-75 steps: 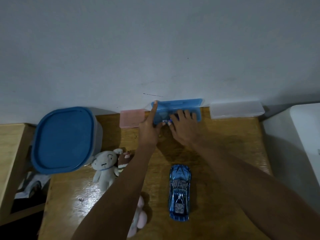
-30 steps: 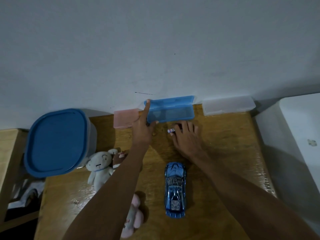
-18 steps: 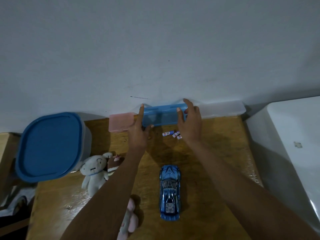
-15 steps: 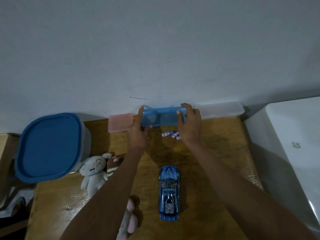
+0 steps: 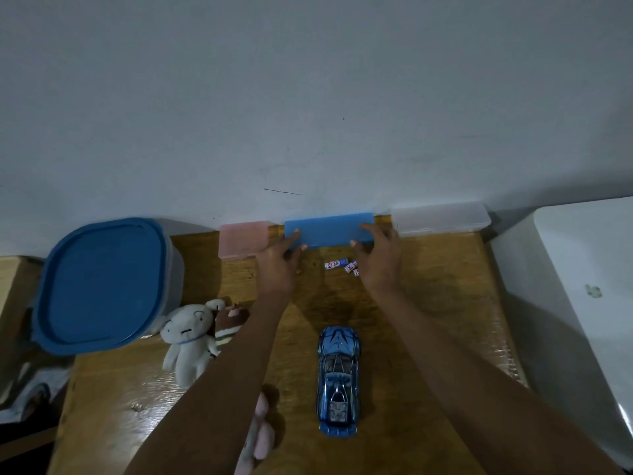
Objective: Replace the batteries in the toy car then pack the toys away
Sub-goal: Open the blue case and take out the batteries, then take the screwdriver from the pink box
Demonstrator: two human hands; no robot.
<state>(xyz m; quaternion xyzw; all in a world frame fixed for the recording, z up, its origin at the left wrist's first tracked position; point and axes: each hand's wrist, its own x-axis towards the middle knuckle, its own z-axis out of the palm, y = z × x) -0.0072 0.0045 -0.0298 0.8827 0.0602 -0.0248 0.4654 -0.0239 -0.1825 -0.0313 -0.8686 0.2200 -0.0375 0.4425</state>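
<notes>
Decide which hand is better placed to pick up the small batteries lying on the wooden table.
The right hand. The small batteries lie on the wooden table right beside its thumb, in front of the closed blue plastic case. The left hand sits further off, at the case's other end.

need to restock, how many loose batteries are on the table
3 show: one battery lies before the blue case, two more beside the right hand, which may hide others.
</notes>
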